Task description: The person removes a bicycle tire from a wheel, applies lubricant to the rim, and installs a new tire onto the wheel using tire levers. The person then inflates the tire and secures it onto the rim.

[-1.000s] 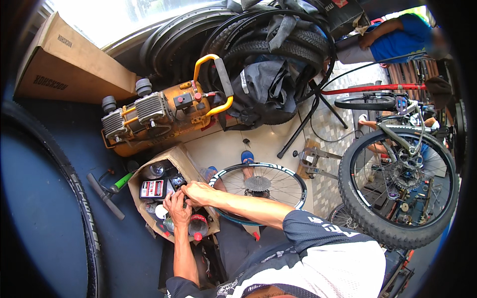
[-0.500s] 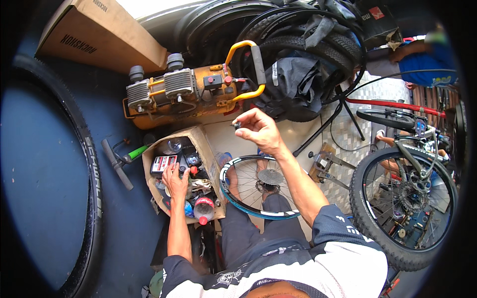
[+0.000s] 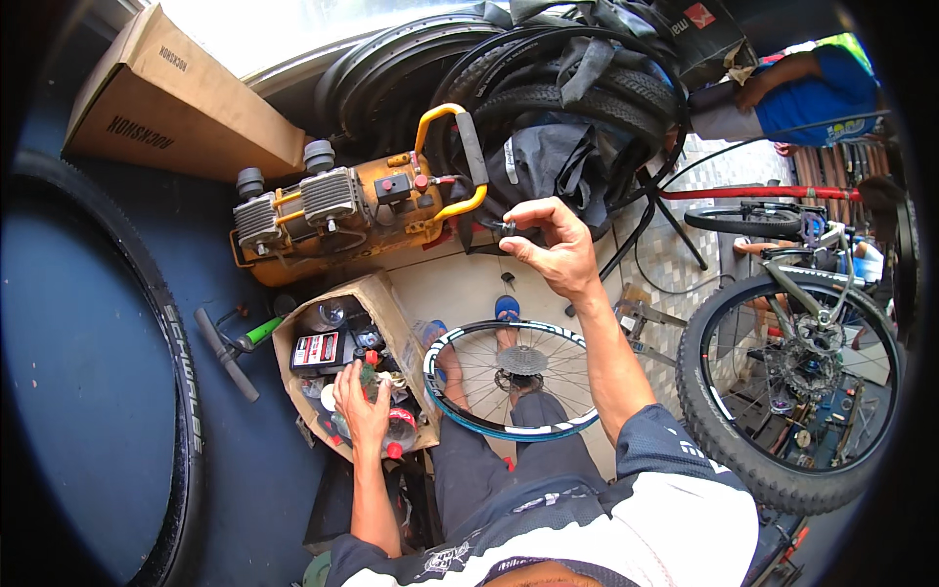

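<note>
A mountain bike (image 3: 808, 368) fills the right, its fat rubber tyre thickly knobbed around thin metal spokes. A black tyre (image 3: 186, 391) curves down the left side in a tall hoop. On the far side, tyres (image 3: 577, 108) pile up in overlapping rings, a creased black bag (image 3: 553, 161) slumped against them. Left of the heap sits an air compressor (image 3: 391, 210): worn yellow metal tank, finned grey cylinder heads, bent tubular handle. Beyond it lies a long, flat-sided cardboard carton (image 3: 186, 112). A person in a blue shirt (image 3: 822, 93) shows at the far right.

In the middle, a spoked wheel (image 3: 520, 432) with a toothed metal cassette (image 3: 523, 360) partly blocks the view of the legs. Left of it stands an open-topped cardboard box (image 3: 399, 318) with bent walls, beside a green T-handled pump (image 3: 259, 335).

The hands are well apart. The left hand (image 3: 364, 406) is over the box, covering some contents, thumb spread from fingers; whether it touches anything cannot be told. The right hand (image 3: 567, 249) is raised beyond the wheel.

In the box, a clear plastic bottle (image 3: 403, 430) with a red cap lies near, a black rectangular pack (image 3: 316, 347) farther left. Smallest is a stubby dark part (image 3: 508, 229), pinched between the right thumb and forefinger and partly hidden by them.
</note>
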{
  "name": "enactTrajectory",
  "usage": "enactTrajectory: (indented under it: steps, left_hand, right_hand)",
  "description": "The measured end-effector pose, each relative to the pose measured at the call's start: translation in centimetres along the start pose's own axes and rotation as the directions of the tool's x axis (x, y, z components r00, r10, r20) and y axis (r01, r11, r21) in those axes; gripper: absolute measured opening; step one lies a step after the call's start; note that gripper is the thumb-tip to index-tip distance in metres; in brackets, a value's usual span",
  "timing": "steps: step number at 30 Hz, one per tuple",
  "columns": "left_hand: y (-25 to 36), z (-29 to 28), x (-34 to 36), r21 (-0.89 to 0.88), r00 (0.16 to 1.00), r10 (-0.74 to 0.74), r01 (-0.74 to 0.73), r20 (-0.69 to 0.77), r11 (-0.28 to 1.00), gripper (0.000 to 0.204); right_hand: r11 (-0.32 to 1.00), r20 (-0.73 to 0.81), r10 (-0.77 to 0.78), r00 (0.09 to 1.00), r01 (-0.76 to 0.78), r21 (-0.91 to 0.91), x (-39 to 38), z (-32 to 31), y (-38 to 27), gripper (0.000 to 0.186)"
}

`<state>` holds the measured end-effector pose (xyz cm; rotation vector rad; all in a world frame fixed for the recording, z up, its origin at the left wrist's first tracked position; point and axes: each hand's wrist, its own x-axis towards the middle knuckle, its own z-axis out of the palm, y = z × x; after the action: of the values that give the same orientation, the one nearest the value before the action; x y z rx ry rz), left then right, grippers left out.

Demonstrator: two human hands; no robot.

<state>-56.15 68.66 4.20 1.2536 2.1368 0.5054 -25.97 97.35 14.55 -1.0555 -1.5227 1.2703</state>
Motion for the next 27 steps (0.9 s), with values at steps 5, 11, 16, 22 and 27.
enactTrajectory:
  steps: [5, 11, 16, 22, 27]
  left_hand:
    - [8.2, -3.1, 0.6, -0.482, 0.996, -0.076, 0.088, 0.045, 0.872, 0.031]
    - [19.1, -7.7, 5.2, -0.583, 0.937, 0.347, -0.307, -0.045, 0.753, 0.031]
    - [21.7, -8.7, 6.8, -0.501, 0.818, 0.565, -0.536, -0.110, 0.679, 0.033]
    - [22.4, -8.4, 5.9, -0.512, 0.801, 0.571, -0.571, -0.176, 0.642, 0.021]
    - [22.5, -7.9, 5.9, -0.446, 0.770, 0.597, -0.626, -0.223, 0.640, 0.019]
  right_hand:
    - [0.994, 0.145, -0.006, 0.989, 0.022, -0.110, -0.7, -0.4, -3.3, 0.037]
    - [0.905, 0.320, -0.273, 0.907, 0.355, -0.234, -1.5, 2.0, -7.6, 0.036]
    - [0.865, 0.393, -0.347, 0.851, 0.453, -0.217, -2.5, 2.6, -9.7, 0.040]
    - [0.839, 0.426, -0.371, 0.825, 0.495, -0.227, -3.3, 2.9, -10.3, 0.040]
    - [0.826, 0.437, -0.373, 0.818, 0.508, -0.246, -3.8, 2.9, -9.9, 0.039]
